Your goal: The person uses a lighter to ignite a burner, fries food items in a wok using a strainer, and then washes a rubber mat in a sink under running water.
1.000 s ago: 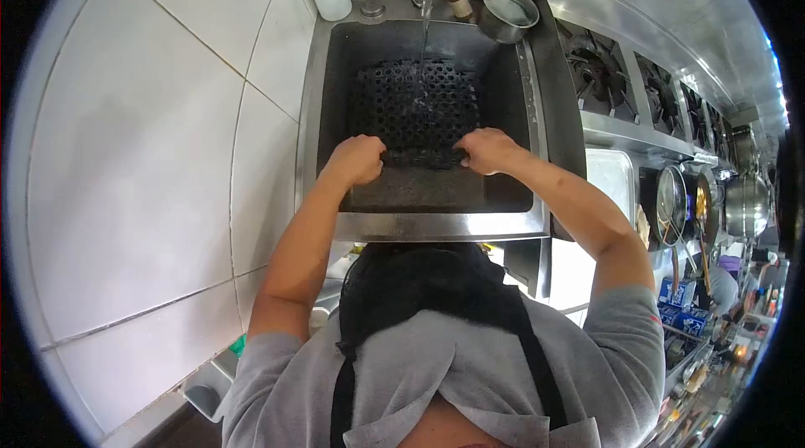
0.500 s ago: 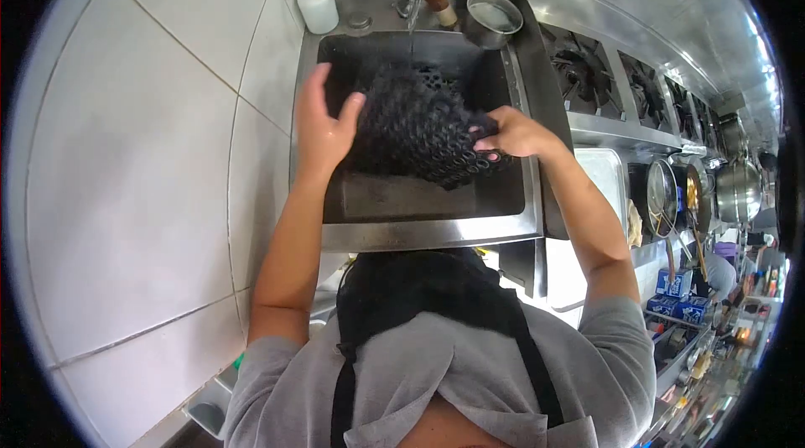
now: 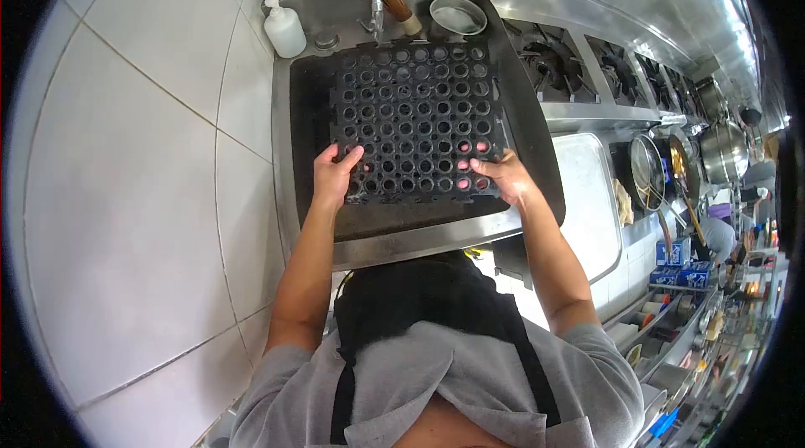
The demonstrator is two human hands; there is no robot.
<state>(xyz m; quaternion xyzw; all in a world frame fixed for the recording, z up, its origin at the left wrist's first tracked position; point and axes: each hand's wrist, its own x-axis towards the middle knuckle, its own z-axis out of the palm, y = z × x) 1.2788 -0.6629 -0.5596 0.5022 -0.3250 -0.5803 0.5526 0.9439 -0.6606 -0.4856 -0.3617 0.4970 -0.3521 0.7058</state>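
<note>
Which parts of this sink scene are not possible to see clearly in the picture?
Head view:
- Sink bottom and drain: covered by the rubber mat.
- Fingertips of left hand and right hand: hooked into mat holes.
- Tap water flow: too small.
- Shelf items at right: blurred, cut by the edge.

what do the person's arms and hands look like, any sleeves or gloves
Both hands, the left hand and the right hand, are bare, with no gloves, and the forearms are uncovered. Short grey sleeves end near the elbows, with black apron straps over the grey shirt.
</note>
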